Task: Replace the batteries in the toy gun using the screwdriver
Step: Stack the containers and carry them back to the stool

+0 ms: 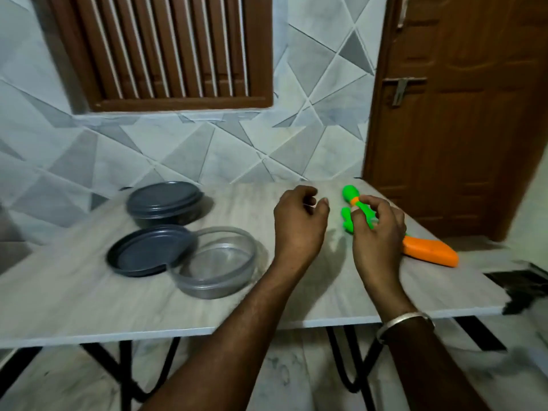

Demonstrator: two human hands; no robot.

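Note:
The toy gun lies on the right part of the table; it has a green front end and an orange grip. My right hand is over its green part, with thumb and curled fingers closing around the narrow green neck. A metal bangle sits on that wrist. My left hand hovers just left of the toy, fingers curled into the palm and thumb sticking out, with nothing seen in it. No screwdriver or batteries show in the head view.
On the left of the table stand a dark lidded bowl, a loose dark lid and an uncovered clear round container. A tiled wall and a wooden window run behind; a brown door stands at the right.

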